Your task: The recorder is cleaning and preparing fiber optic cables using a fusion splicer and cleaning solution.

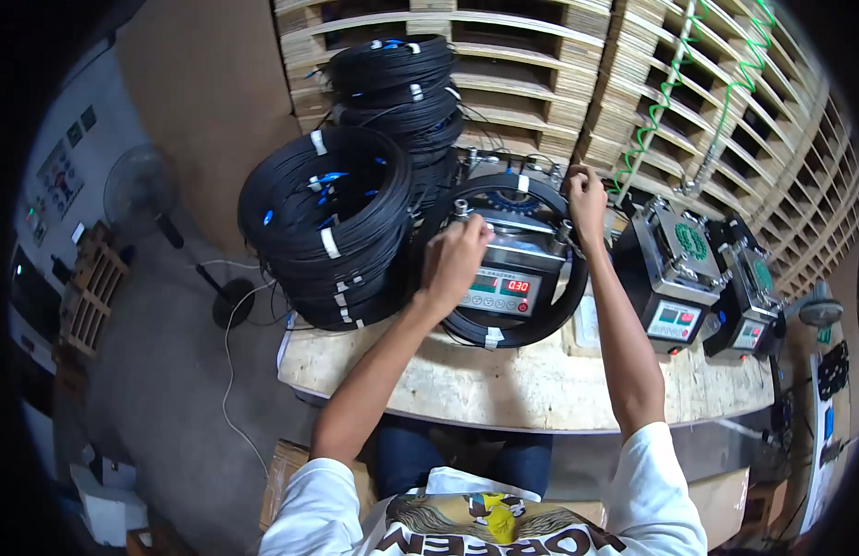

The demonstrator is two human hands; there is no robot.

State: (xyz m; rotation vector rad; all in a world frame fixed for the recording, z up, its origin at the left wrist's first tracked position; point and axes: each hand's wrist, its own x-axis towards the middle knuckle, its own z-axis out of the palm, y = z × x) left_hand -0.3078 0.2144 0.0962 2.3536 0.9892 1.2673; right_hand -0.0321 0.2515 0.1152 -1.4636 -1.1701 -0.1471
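A bench polishing machine (499, 295) with a lit red and green display stands in the middle of the table. Around it hangs a coil of black cable (468, 334), bound with white ties. My left hand (455, 261) is closed beside the machine's near left post, fingers curled over the coil's left side; what they hold, if anything, is hidden. At the machine's right, my right hand (587, 199) is pinched closed near the coil's far right edge. Whatever sits between its fingertips is too small to make out. A metal clamp post (565, 232) rises just below that hand.
A tall stack of black cable coils (327, 241) with blue connectors stands left, another stack (397, 88) behind it. Two similar machines (675, 278) with green discs sit at the right. Wooden pallets (522, 65) rise behind the table (401, 371). Green coiled hoses (666, 93) hang there.
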